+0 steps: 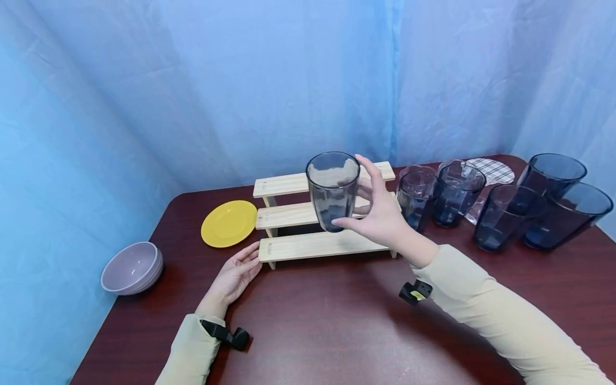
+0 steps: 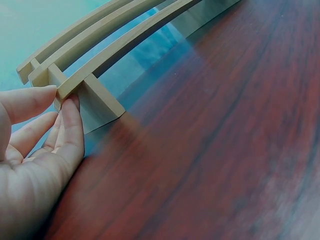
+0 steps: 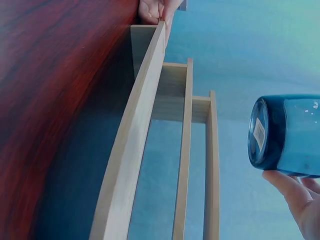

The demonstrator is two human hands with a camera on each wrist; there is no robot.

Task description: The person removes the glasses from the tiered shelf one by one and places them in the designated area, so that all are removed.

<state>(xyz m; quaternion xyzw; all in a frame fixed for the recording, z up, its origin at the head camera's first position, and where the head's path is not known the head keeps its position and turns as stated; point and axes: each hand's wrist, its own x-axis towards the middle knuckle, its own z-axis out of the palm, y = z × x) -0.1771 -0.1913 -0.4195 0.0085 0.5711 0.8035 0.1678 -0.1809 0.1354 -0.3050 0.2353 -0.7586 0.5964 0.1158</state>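
Note:
My right hand grips a blue-tinted drinking glass by its side, thumb low near the base and a finger up at the rim. The glass is upright in the air in front of a three-step wooden rack. In the right wrist view, the glass shows its base with a small label. My left hand is at the left end of the rack's lowest step. Seen from the left wrist, the fingers and thumb of that hand pinch the corner of the board.
Left of the rack lie a yellow plate and a pale purple bowl. To the right stand several tinted glasses, with a white checked round item behind them. Blue curtains surround the dark red table.

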